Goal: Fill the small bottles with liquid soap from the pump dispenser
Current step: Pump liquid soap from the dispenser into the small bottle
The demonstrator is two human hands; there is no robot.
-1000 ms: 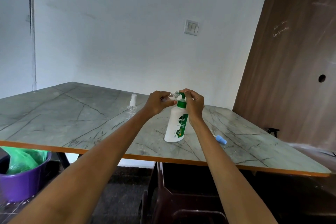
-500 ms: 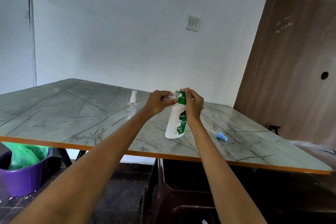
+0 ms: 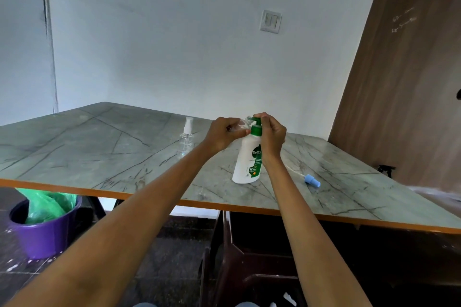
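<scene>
A white pump dispenser (image 3: 247,161) with a green pump head stands upright on the marble-patterned table (image 3: 104,147). My right hand (image 3: 272,133) curls over the green pump head from the right. My left hand (image 3: 223,133) grips a small clear bottle (image 3: 240,124) held tilted against the pump's nozzle; the bottle is mostly hidden by my fingers. A second small clear bottle (image 3: 186,138) with a white spray cap stands upright to the left. A blue spray cap (image 3: 312,180) with a thin tube lies on the table to the right.
The table's orange front edge (image 3: 99,193) runs across the view. A purple bucket (image 3: 43,229) with a green bag sits on the floor at the left. A dark chair (image 3: 249,257) stands under the table. A brown wooden panel (image 3: 404,82) leans at the right.
Both hands stay at the pump head with the small bottle held at the nozzle. Only the camera has shifted slightly.
</scene>
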